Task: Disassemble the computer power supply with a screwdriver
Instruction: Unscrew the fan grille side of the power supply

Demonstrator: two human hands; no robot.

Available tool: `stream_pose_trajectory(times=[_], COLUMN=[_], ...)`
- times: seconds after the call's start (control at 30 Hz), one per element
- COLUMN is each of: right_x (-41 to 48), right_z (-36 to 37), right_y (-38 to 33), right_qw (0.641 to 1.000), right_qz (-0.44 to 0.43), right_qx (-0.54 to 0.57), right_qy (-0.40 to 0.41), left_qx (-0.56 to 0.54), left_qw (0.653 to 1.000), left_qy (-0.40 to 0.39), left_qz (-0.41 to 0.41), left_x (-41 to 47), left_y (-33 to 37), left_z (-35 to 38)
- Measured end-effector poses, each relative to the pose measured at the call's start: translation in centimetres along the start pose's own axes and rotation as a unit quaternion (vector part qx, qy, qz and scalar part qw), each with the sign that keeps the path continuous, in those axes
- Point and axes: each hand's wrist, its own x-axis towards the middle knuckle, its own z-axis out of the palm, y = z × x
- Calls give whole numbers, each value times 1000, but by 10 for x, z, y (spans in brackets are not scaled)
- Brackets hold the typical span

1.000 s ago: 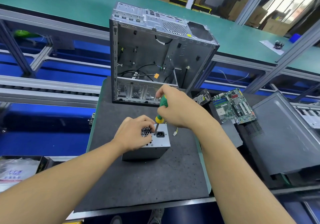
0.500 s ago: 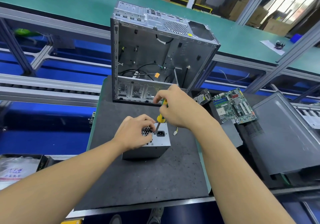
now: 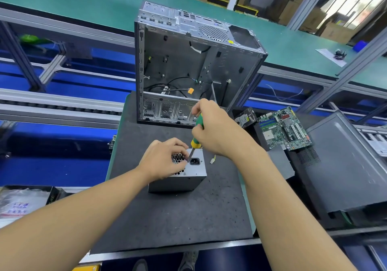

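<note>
A grey metal power supply sits on the black mat, its top face showing a honeycomb fan grille and a black power socket. My left hand lies over the grille with curled fingers, steadying the box, and its fingertips touch the screwdriver shaft. My right hand grips the green and yellow handle of a screwdriver. The tool stands nearly upright, its tip on the top face between the grille and the socket. A small white connector lies just right of the box.
An open, gutted computer case stands upright behind the power supply. A hard drive, a motherboard and a dark case panel lie to the right. A bag is at lower left. Green conveyor belt runs behind.
My right hand has shifted its grip on the screwdriver handle, fingers turning around it. The left hand and the power supply have stayed in place.
</note>
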Motion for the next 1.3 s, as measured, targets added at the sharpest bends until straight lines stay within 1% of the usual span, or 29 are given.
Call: stream_pose_trajectory(times=[0.13, 0.27, 0.5, 0.57, 0.67, 0.77, 0.9, 1.2, 1.3], right_x=[-2, -2, -1, -1, -1, -1, -2, -3, -3], right_z=[-3, -4, -2, 1, 1, -1, -1, -4, -3], right_y=[-2, -2, 0, 1, 3, 5, 3, 0, 3], right_qw=[1000, 1000, 999, 1000, 999, 998, 998, 996, 995], right_qz=[2, -2, -11, -21, -27, -31, -33, -39, -30], right_qx=[10, 19, 25, 9, -42, -50, -49, -54, -84], right_qy=[-28, -24, -21, -8, 1, 7, -12, -58, -41], left_qx=[2, 29, 109, 105, 95, 77, 36, 22, 29], left_qw=[999, 998, 993, 994, 995, 997, 999, 1000, 1000], left_qy=[-26, -52, -25, -29, -28, -26, -24, 1, -8], left_qz=[-21, -31, -23, -24, -20, -7, -3, -4, -4], left_x=[6, 7, 1, 2, 2, 2, 1, 1, 3], left_y=[1, 7, 15, 15, 15, 13, 12, 11, 10], left_z=[-2, -1, 8, 7, 6, 3, -1, 1, 1])
